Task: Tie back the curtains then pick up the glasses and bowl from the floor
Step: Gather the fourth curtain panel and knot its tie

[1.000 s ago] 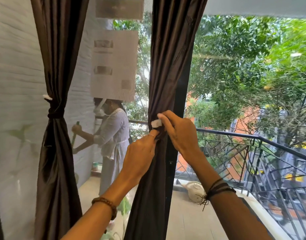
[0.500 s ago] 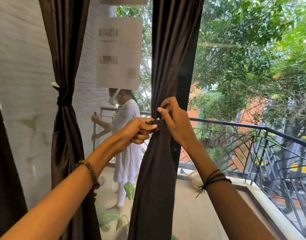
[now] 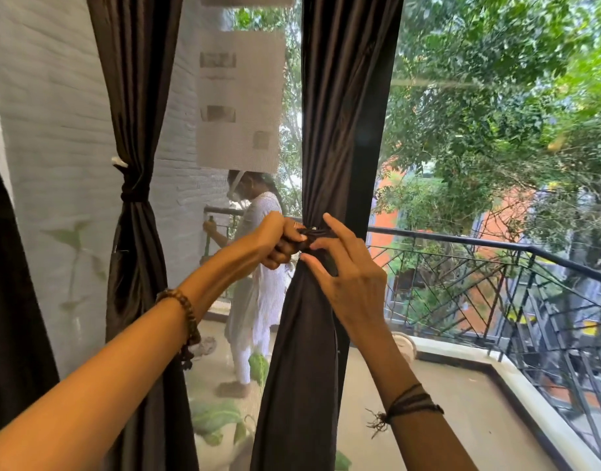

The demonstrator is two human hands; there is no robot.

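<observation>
A dark brown curtain [image 3: 339, 107] hangs in the middle of the window, gathered at waist height by a dark tie band [image 3: 321, 231]. My left hand [image 3: 278, 241] grips the band's left end with curled fingers. My right hand [image 3: 346, 277] pinches the curtain fabric just under the band, its other fingers spread. A second dark curtain [image 3: 135, 96] at the left is bound by its own tie [image 3: 133, 192] with a white hook beside it. No glasses or bowl are in view.
Behind the glass lies a balcony with a black metal railing [image 3: 496, 266]. A person in white [image 3: 258, 266] stands out there holding a stick. Paper sheets [image 3: 239, 100] are stuck on the pane. Green potted leaves [image 3: 217, 419] sit low by the curtains.
The white tab seen a second ago is now hidden. My left hand has closed on the band's end, my right hand has slid down below the band, and the view has shifted slightly.
</observation>
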